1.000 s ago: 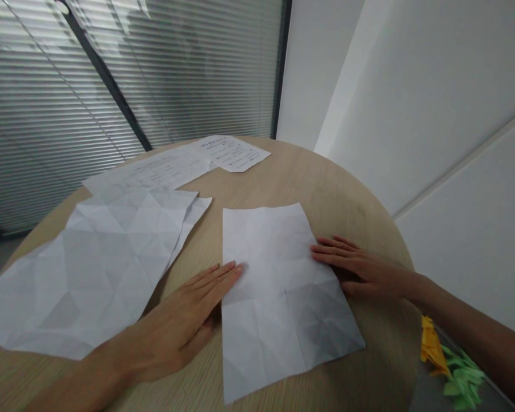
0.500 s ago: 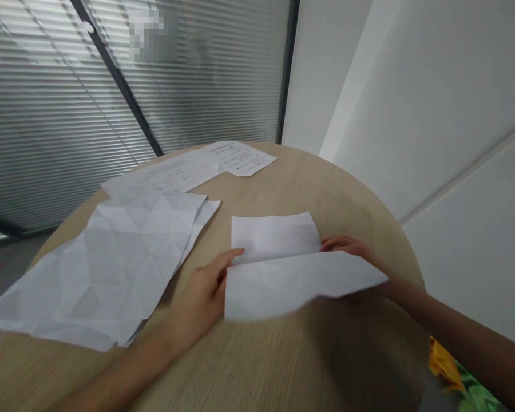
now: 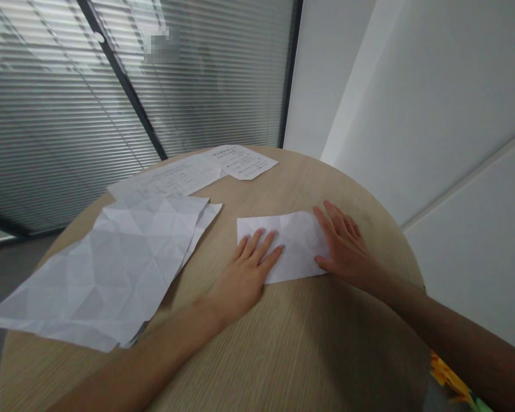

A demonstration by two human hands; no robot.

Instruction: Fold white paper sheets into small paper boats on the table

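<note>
Paper [image 3: 298,252], left fingers [image 3: 266,242] spread flat on it, right fingers [image 3: 325,224] splayed over right edge, neither gripping, tabletop [image 3: 261,355] around

Plain white on the small sheet [image 3: 299,252], white again on the big papers [image 3: 124,257], patterned with triangular creases! Dark print lines the white pages [image 3: 171,175], fine grain streaks the pale-brown tabletop [image 3: 249,355], grey stripes band the blinds [image 3: 223,103]!

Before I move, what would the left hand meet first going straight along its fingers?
The left hand, on the folded white paper, would first cross the paper's far edge, then probably wood-grain tabletop; depth is unclear.
</note>
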